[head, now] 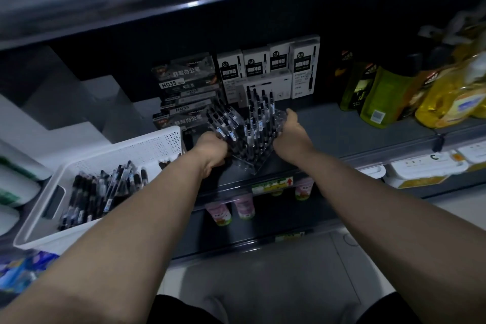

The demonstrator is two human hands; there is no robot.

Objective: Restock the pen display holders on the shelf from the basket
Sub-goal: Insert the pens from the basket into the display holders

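- My left hand (pixel 211 148) is clenched around a bundle of pens (pixel 223 121), caps fanning up and away from me, tilted to the left.
- That bundle is right up against the left side of the clear pen display holder (pixel 252 167), touching the pens already in it.
- My right hand (pixel 292 132) is on the holder's right side, fingers reaching up along its edge and gripping it.
- The holder stands on the dark shelf (pixel 342 130), near the front lip, between my two hands.
- Upright pens (pixel 259 113) fill the holder in stepped rows, dark caps up.
- The white basket (pixel 147 148) sits to my left, just beside the holder, under my left forearm.
- More loose pens (pixel 100 189) lie heaped in the basket's bottom, pointing roughly away from me.
- Behind the holder, dark boxes marked HQ35 (pixel 187 85) are stacked on the left, and white boxes marked 0.5 (pixel 268 64) stand on the right.
- Further right on the shelf are green pouches (pixel 368 95) and yellow bottles (pixel 452 98).
- On the shelf below, pink cups (pixel 244 206) show between my arms.
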